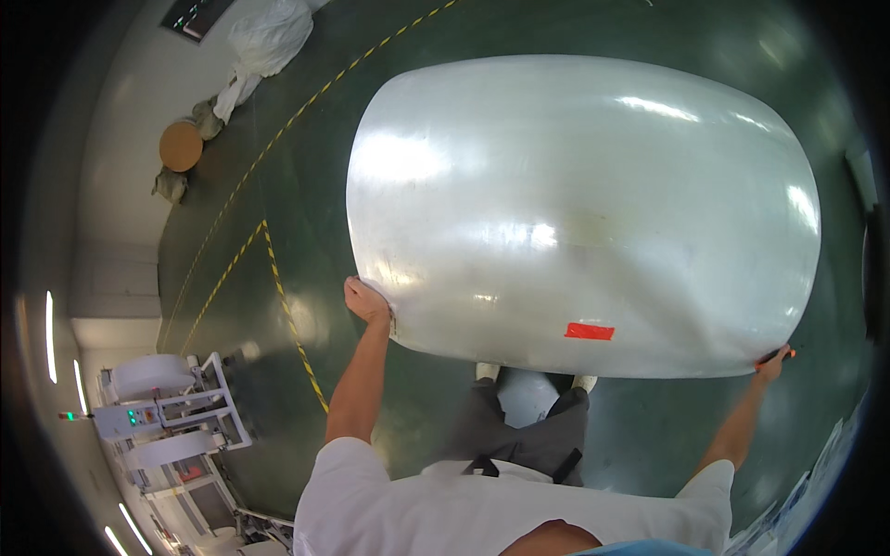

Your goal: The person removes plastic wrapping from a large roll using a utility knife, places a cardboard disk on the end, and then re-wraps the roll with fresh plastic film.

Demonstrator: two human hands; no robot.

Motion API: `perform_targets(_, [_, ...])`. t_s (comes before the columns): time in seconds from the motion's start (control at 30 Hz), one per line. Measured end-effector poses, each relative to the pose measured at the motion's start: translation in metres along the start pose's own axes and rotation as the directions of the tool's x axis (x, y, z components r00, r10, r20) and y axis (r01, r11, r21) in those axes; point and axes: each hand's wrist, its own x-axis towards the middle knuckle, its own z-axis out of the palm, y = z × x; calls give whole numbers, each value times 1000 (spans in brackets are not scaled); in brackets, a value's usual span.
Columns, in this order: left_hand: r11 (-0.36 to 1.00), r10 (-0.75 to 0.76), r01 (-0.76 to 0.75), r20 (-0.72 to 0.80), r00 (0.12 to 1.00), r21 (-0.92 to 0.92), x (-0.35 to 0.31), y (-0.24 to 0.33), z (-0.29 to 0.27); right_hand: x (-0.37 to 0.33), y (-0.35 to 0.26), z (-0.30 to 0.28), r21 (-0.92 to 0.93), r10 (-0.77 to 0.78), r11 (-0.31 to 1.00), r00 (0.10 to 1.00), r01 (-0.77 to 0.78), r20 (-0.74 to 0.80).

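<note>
In front of me is a large, shiny, whitish roll of plastic film (519,185), bulging in the wide view. A strip of red tape (590,331) sticks to its near side. At the roll's near left corner, my left hand (368,301) is closed against the edge, its fingertips partly hidden. My right hand (772,363) is at the near right corner, closed around a small black-and-orange tool (790,353), its kind too small to make out. Both arms are spread wide, and the roll hides its own underside.
Yellow-and-black floor tape (287,301) marks the green floor at left. A white machine with rollers (153,417) stands at the lower left. Along the left wall are a round brown-topped object (181,146) and a crumpled white plastic bundle (271,37). My feet are right behind the roll.
</note>
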Motion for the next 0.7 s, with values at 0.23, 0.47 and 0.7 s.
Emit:
perform_targets(0.23, [988,20,-4,110,994,-151,39,48,14,-80,-16,17,148,-31,988,1000,31,-1])
perform_targets(0.47, [972,218,-190,228,949,-139,156,115,112,-180,-12,-28,42,-56,997,996,59,-70])
perform_targets(0.7, [909,408,-329,376,832,-257,260,201,256,-358,59,-53,-115,-12,992,875,-50,-484])
